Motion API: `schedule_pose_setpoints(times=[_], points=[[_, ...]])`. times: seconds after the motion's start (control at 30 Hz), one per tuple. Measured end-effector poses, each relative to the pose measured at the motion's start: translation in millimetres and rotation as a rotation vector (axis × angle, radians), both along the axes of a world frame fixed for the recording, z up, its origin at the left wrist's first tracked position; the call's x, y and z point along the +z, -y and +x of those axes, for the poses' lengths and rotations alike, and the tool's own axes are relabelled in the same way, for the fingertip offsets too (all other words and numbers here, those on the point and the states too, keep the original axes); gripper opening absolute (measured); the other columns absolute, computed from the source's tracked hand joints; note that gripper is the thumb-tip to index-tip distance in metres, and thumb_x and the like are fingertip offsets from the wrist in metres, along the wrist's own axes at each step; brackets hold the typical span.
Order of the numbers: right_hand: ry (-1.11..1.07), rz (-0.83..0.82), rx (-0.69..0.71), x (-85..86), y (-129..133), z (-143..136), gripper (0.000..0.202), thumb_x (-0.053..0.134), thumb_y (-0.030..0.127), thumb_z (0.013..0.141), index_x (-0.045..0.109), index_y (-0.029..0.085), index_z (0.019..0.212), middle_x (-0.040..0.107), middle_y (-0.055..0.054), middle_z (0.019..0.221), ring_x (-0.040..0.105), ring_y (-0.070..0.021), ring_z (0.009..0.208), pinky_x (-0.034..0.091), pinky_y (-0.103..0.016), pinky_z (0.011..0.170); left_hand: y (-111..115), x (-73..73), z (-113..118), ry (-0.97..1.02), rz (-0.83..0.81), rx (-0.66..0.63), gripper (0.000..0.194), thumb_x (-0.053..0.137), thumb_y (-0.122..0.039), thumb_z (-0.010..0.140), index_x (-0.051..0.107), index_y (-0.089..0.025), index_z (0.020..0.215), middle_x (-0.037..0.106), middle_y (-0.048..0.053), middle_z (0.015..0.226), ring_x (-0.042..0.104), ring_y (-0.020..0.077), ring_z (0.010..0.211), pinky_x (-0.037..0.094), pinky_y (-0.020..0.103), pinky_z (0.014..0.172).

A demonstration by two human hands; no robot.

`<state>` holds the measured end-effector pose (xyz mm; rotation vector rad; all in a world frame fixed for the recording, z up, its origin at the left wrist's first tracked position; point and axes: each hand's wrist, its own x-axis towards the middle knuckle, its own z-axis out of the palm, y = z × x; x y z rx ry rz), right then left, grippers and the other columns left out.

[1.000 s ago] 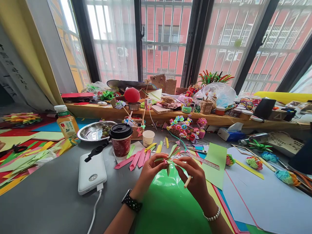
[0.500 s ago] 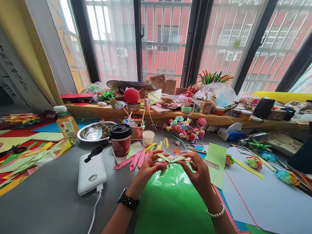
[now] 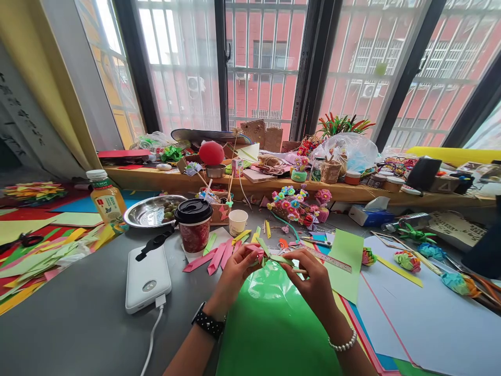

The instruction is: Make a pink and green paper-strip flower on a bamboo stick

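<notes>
Just above a glossy green sheet [image 3: 274,324], a small folded paper piece [image 3: 261,254] in pink and light green is held between both hands. My left hand [image 3: 237,269], with a dark dotted watch band at its wrist, pinches the pink side. From the right, my right hand [image 3: 311,274] is closed on a light green arm of the piece. A thin pale stick [image 3: 300,271] pokes out from among the right fingers; most of it is hidden. Pink folded strips [image 3: 219,257] lie on the table left of my left hand.
A white power bank [image 3: 147,277] with a cable, a lidded cup [image 3: 193,227], a paper cup [image 3: 237,223] and a metal bowl [image 3: 143,211] stand on the left. A ruler [image 3: 329,260] crosses green paper [image 3: 346,282] on the right, beside white sheets [image 3: 438,318].
The paper piece has been turned, its green arm now pointing upward near my left fingers. My right hand has shifted slightly left and down, uncovering more of the ruler.
</notes>
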<state>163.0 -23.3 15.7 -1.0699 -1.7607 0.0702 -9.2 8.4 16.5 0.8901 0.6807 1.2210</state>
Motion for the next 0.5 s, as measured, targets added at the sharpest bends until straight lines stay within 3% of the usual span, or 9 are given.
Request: schedule_pose_setpoints(times=[0.17, 0.5], points=[[0.034, 0.003, 0.037, -2.4, 0.6, -1.5, 0.008, 0.054, 0.025, 0.079, 0.059, 0.019, 0.083, 0.061, -0.002, 0.075, 0.057, -0.0137, 0.062, 0.047, -0.023, 0.054, -2.3, -4.0, -1.7, -0.006, -0.006, -0.085, 0.015, 0.071, -0.024, 0.063, 0.065, -0.014, 0.071, 0.061, 0.0, 0.069, 0.055, 0.0089, 0.065, 0.046, 0.02, 0.066], [0.001, -0.048, 0.08, -3.4, 2.0, -4.0, 0.008, 0.055, 0.025, 0.079, 0.059, 0.019, 0.081, 0.06, -0.002, 0.074, 0.058, -0.0141, 0.064, 0.047, -0.024, 0.056, -1.5, -3.0, -4.2, -0.042, 0.003, -0.105, 0.014, 0.07, -0.025, 0.063, 0.063, -0.014, 0.068, 0.061, 0.0, 0.067, 0.055, 0.0094, 0.064, 0.045, 0.022, 0.067]])
